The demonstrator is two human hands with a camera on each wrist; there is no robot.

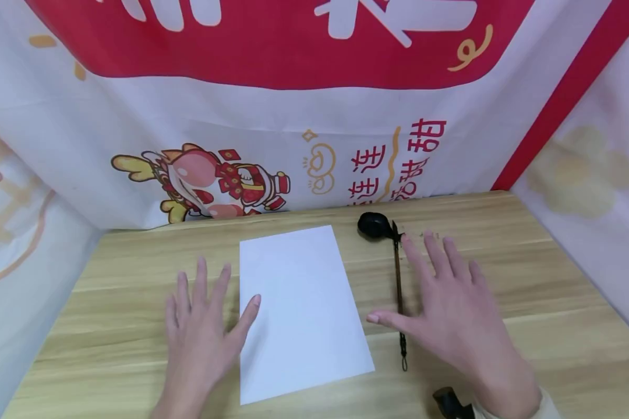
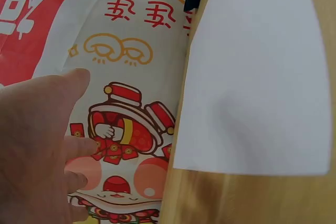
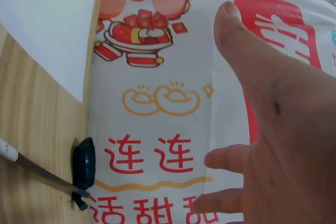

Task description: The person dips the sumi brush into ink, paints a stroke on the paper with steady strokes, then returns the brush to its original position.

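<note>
A blank white sheet of paper [image 1: 301, 314] lies on the table. To its right rests a writing brush [image 1: 398, 273] with a brown handle and a hanging loop, its dark tip beside a small black dish [image 1: 373, 225]. My left hand [image 1: 203, 334] hovers by the paper's left edge, fingers spread, the thumb over the sheet. My right hand [image 1: 453, 311] is spread over the table right of the brush, its thumb crossing above the handle. Both hands hold nothing. In the right wrist view the brush tip [image 3: 79, 190] leans at the black dish [image 3: 84, 163].
The wood-grain table [image 1: 126, 314] ends at a white cloth backdrop [image 1: 272, 110] with red lettering and a cartoon figure. Cloth walls stand at left [image 1: 26, 279] and right [image 1: 587, 169]. A black device [image 1: 448, 401] sits at my right wrist.
</note>
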